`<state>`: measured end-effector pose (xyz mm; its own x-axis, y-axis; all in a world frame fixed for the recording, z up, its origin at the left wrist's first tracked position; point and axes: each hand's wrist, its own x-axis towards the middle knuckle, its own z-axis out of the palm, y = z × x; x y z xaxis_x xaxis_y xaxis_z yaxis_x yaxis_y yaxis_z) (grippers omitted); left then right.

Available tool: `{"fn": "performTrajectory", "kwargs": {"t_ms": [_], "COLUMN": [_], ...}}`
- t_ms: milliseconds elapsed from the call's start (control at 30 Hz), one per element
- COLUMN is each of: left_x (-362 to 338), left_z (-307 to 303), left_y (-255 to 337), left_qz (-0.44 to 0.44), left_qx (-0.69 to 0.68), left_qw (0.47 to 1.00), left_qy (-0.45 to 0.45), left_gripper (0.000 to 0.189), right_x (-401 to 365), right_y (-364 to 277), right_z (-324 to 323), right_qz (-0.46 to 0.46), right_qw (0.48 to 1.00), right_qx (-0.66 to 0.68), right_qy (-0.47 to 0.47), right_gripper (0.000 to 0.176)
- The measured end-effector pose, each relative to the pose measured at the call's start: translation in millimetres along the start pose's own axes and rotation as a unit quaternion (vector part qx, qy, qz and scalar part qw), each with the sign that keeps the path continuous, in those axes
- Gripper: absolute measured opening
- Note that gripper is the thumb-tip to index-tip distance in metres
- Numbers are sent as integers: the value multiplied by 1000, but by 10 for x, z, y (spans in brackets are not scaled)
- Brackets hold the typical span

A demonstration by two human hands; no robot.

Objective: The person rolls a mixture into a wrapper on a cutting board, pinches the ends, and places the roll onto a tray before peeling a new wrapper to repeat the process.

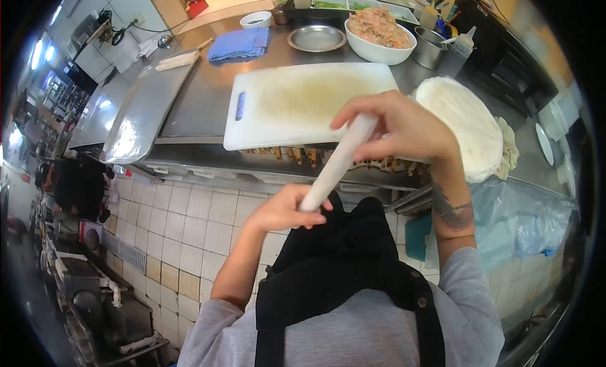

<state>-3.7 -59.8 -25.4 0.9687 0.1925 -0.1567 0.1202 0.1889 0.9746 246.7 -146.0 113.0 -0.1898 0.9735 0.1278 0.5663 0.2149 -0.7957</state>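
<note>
A long pale uncooked spring roll [341, 162] slants between my two hands, in front of the cutting board's near edge. My left hand [287, 208] has its thumb and fingers closed round the lower end. Around the upper end curl the fingers and thumb of my right hand [404, 124]. The white cutting board [309, 105] lies bare behind the roll. Right of the board is a stack of round, thin white wrappers [461, 124], with plastic under its edge. A white bowl [379, 51] is heaped with shredded filling [379, 26].
Similar pale rolls [177, 61] lie at the far end of a metal tray [142, 114] on the left. A folded blue cloth [238, 45], a round metal dish [317, 39] and a metal pot [429, 48] stand behind the board. A clear squeeze bottle [464, 45] is beside the pot.
</note>
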Motion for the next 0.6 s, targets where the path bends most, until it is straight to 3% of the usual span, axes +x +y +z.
{"fn": "performTrajectory", "kwargs": {"t_ms": [33, 67, 133, 167, 200, 367, 433, 600], "left_x": [83, 130, 189, 202, 209, 218, 229, 219], "left_z": [76, 127, 225, 254, 245, 294, 313, 317], "left_y": [-9, 14, 107, 122, 99, 35, 58, 91], "left_qz": [-19, -18, 45, 105, 106, 169, 163, 200], "left_qx": [126, 126, 59, 69, 67, 81, 127, 189], "left_qw": [992, 992, 991, 983, 982, 957, 951, 934], "left_qy": [20, 22, 113, 137, 139, 221, 231, 227], "left_gripper": [23, 23, 15, 15, 15, 17, 18, 17], "right_x": [52, 93, 132, 133, 127, 117, 143, 150], "right_y": [-40, -62, -24, -18, -23, 21, 93, 8], "right_z": [94, 189, 353, 400, 436, 640, 738, 727], "right_qz": [-16, -32, -37, -19, -1, -89, -138, -73], "right_qw": [999, 996, 994, 992, 990, 993, 990, 996], "right_qx": [-1, -2, -3, 26, 56, 36, -26, -12], "right_qy": [-44, -88, -105, -118, -132, -75, -25, -40], "right_gripper": [43, 41, 41, 39, 38, 30, 18, 13]}}
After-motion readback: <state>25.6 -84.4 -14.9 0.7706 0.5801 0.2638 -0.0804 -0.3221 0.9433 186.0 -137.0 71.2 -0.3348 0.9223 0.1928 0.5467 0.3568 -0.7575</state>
